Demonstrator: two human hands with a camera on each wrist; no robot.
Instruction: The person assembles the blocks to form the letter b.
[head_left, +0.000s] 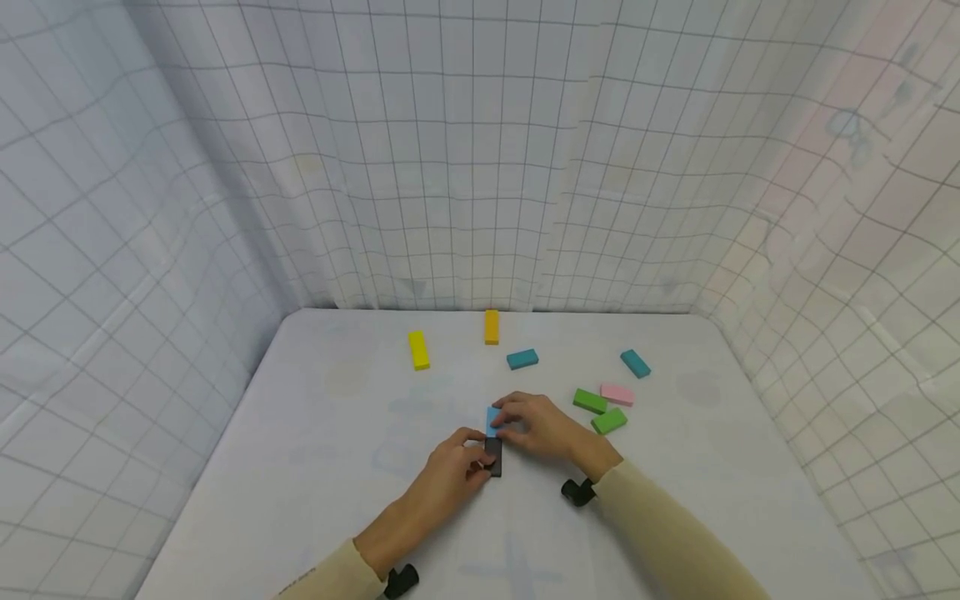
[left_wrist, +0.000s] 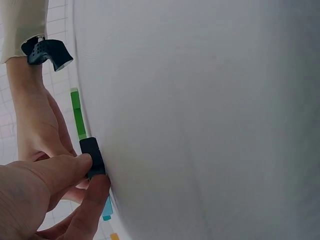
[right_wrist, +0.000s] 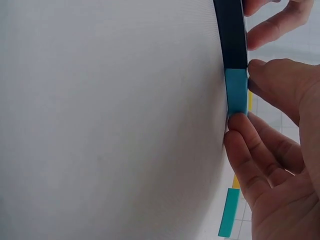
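Note:
On the white table, a light blue block (head_left: 491,417) and a black block (head_left: 495,447) lie end to end in a line running away from me. My left hand (head_left: 450,475) pinches the black block, the nearer one, between thumb and fingers; the left wrist view shows the thumb on one end of the black block (left_wrist: 91,147). With thumb and fingertips at opposite ends, my right hand (head_left: 542,427) holds the light blue block (right_wrist: 237,90). In the right wrist view its end meets the black block (right_wrist: 232,35).
Beyond my hands lie a yellow block (head_left: 419,351), an orange block (head_left: 492,327) and a teal block (head_left: 522,359). To the right are two green blocks (head_left: 590,401), a pink block (head_left: 617,394) and another teal block (head_left: 635,363). Gridded white curtains (head_left: 502,167) enclose the table.

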